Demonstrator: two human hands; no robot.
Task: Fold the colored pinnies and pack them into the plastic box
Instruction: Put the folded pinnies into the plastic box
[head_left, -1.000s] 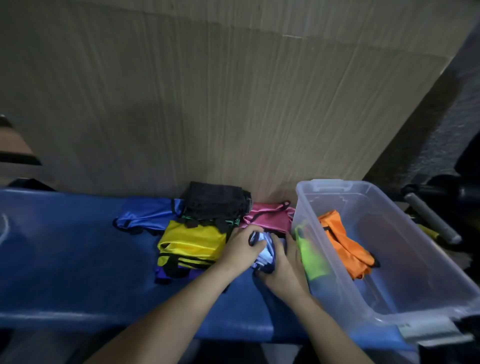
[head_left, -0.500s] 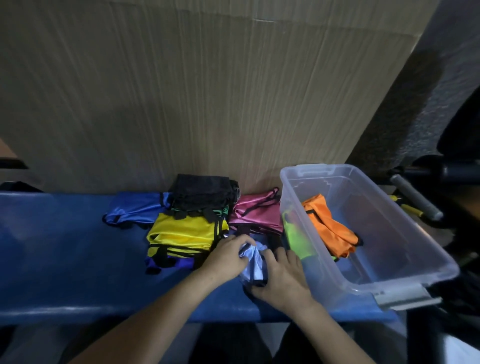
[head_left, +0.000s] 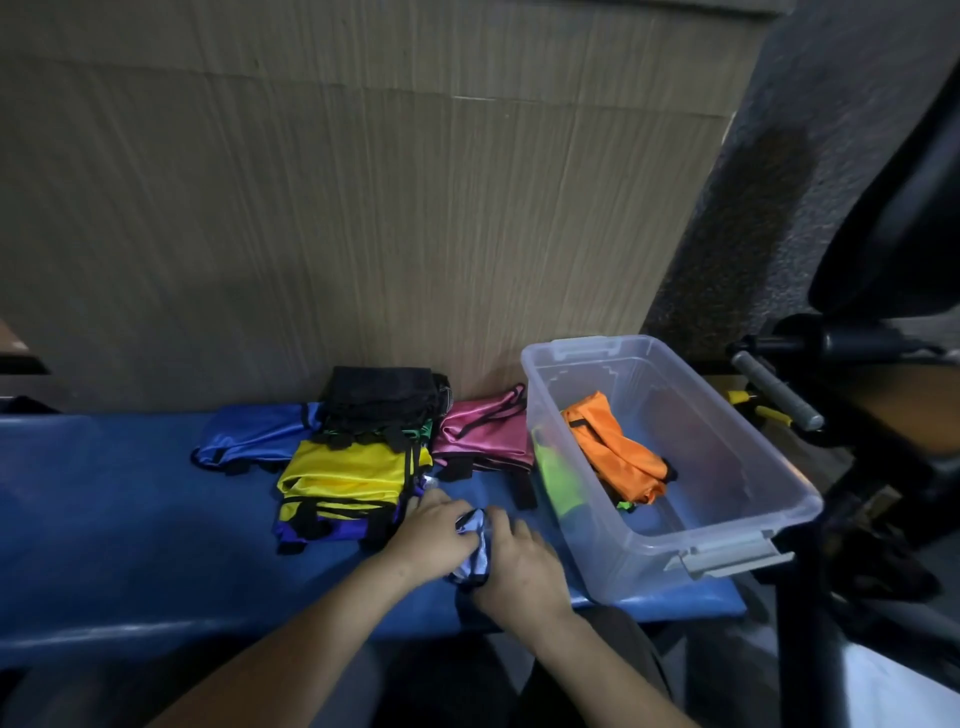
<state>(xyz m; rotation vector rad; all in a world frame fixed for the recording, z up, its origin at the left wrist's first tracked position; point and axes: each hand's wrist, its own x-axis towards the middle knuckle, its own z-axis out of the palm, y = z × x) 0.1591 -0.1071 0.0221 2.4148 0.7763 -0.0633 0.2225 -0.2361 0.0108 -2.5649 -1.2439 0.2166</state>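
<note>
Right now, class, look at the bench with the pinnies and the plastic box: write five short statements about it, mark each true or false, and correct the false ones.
1. An orange pinny lies inside the clear plastic box. True.
2. Both hands hold a red pinny. False: the left hand and right hand grip a light blue pinny.
3. The yellow pinny lies on the blue bench, outside the box. True.
4. The box has its lid on. False: it is open at the top.
5. The pink pinny is in the box. False: it lies on the bench, left of the box.
</note>
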